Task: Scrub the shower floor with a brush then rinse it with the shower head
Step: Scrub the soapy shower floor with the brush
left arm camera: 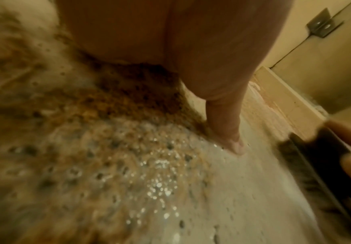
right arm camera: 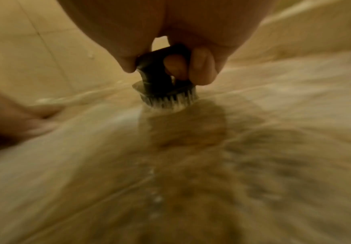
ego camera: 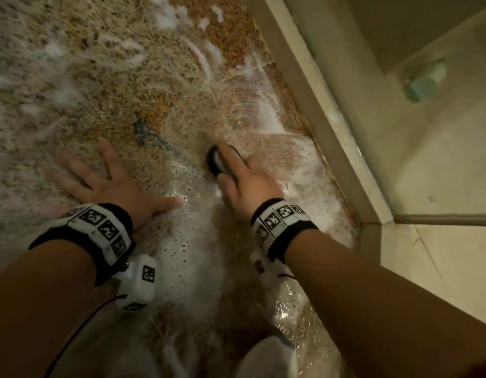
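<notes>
The shower floor (ego camera: 105,77) is speckled brown stone, wet and streaked with white foam. My right hand (ego camera: 243,175) grips a small black scrub brush (ego camera: 216,162) with its pale bristles pressed to the floor (right arm camera: 253,148); in the right wrist view fingers curl through the brush (right arm camera: 164,82) handle. My left hand (ego camera: 105,178) lies flat on the wet floor to the left, fingers spread. In the left wrist view its thumb touches the foamy floor (left arm camera: 128,165), and the brush (left arm camera: 320,165) shows at the right edge. No shower head is in view.
A pale raised curb (ego camera: 326,110) runs diagonally along the floor's right side, with a glass panel (ego camera: 427,132) beyond it. A metal hinge bracket (left arm camera: 322,24) sits on the panel. A white-clad knee (ego camera: 266,358) is at the bottom.
</notes>
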`<move>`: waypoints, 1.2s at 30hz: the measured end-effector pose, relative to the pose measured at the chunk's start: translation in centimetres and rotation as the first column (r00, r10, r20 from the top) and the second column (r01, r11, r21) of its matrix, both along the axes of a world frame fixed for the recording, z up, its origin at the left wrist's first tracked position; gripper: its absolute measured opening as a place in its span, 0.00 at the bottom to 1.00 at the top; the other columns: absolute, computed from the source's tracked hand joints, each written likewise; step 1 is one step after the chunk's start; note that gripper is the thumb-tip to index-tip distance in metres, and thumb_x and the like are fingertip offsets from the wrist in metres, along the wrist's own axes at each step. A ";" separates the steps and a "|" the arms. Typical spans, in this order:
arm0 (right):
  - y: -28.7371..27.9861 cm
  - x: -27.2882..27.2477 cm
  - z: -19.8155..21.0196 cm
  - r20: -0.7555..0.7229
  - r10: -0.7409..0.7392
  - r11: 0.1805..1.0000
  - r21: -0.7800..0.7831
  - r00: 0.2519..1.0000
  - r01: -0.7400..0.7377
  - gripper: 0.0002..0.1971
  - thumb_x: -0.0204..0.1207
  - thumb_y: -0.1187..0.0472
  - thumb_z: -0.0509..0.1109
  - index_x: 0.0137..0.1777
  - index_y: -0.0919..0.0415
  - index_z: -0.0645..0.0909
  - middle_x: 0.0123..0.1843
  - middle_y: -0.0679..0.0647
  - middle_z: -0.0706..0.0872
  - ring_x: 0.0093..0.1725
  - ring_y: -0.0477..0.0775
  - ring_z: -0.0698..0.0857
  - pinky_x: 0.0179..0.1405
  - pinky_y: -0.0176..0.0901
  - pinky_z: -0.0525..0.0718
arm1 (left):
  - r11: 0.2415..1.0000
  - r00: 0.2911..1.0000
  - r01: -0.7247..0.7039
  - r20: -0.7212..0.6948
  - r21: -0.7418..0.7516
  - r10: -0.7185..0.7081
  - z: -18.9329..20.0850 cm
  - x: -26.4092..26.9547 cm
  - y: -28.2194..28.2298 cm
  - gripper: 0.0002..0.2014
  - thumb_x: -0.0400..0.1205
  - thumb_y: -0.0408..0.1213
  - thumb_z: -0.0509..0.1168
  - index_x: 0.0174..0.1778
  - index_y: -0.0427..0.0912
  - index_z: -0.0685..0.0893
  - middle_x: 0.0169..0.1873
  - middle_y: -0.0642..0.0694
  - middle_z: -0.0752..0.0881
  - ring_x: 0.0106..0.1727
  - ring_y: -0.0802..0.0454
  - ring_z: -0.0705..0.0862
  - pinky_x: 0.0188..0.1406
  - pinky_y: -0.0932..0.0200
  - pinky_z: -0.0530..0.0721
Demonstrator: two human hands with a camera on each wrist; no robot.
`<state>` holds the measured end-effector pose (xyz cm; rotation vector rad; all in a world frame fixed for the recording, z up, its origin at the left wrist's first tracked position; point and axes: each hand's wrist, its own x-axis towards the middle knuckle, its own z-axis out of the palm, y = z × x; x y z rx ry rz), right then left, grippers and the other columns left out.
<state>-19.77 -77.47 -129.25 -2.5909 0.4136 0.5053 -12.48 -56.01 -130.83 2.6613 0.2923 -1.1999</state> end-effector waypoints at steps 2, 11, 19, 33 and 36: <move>-2.7 -1.0 0.0 0.004 -0.107 0.993 -0.055 0.994 0.107 0.29 0.89 0.41 0.52 0.86 0.29 0.45 0.79 0.64 0.69 0.69 0.69 0.79 0.67 0.52 0.77 | 1.000 1.000 0.009 -0.005 0.008 -0.009 0.0 0.1 -0.1 0.84 0.51 0.84 0.74 0.78 0.59 0.13 0.79 0.35 0.14 0.83 0.26 0.20 0.78 0.11 0.42; -2.8 6.5 -0.4 0.053 -0.593 0.799 -0.083 0.803 0.595 0.30 0.90 0.44 0.53 0.88 0.35 0.45 0.83 0.62 0.66 0.64 0.68 0.82 0.49 0.48 0.78 | 1.000 1.000 -0.014 0.019 -0.001 0.014 0.3 0.0 0.1 0.84 0.50 0.84 0.74 0.77 0.61 0.12 0.78 0.35 0.12 0.83 0.27 0.19 0.77 0.10 0.41; 10.3 4.2 -0.4 0.012 0.610 0.793 -0.009 0.793 -0.609 0.31 0.88 0.43 0.57 0.86 0.30 0.47 0.69 0.58 0.72 0.49 0.62 0.83 0.43 0.46 0.79 | 0.988 0.984 -0.155 0.093 0.021 0.152 1.0 -0.7 7.3 0.76 0.62 0.74 0.79 0.85 0.64 0.23 0.87 0.38 0.24 0.88 0.29 0.30 0.84 0.18 0.44; 16.6 7.5 -1.4 0.080 0.375 0.926 0.005 0.924 -0.376 0.30 0.88 0.45 0.56 0.85 0.31 0.48 0.74 0.62 0.72 0.52 0.64 0.83 0.49 0.47 0.80 | 0.881 0.884 -0.468 0.055 0.069 0.465 -0.4 -5.7 15.9 0.77 0.62 0.67 0.84 0.87 0.63 0.26 0.86 0.42 0.21 0.88 0.30 0.27 0.83 0.18 0.55; 17.3 1.2 -0.2 -0.062 0.665 0.747 0.027 0.744 -0.665 0.31 0.87 0.44 0.57 0.84 0.27 0.46 0.67 0.56 0.71 0.49 0.61 0.82 0.51 0.56 0.88 | 0.888 0.890 -0.453 0.080 0.071 0.448 -0.8 -6.5 17.6 0.76 0.61 0.71 0.82 0.86 0.66 0.26 0.88 0.44 0.25 0.89 0.32 0.31 0.82 0.18 0.57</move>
